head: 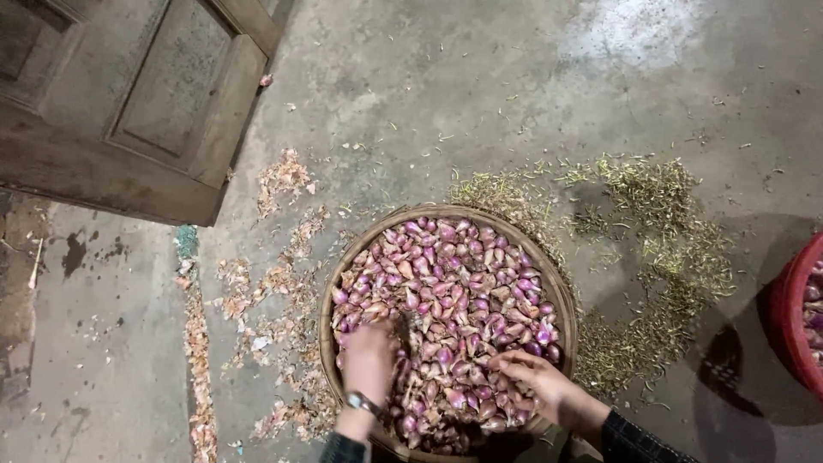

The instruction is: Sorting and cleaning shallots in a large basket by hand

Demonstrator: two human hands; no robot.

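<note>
Round woven basket (561, 296) full of purple shallots (454, 283) on concrete floor (480, 77). Left hand (370, 358), wristwatch (363, 403) on wrist, grips small knife (405, 327). Right hand (533, 377) rests on shallots. Peel scraps (283, 176) left, trimmed roots (660, 249) right, red tub (787, 313) at edge.

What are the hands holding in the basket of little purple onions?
The left hand grips a dark tool by its lower end. The right hand rests on the shallots; whether it pinches one cannot be told.
</note>
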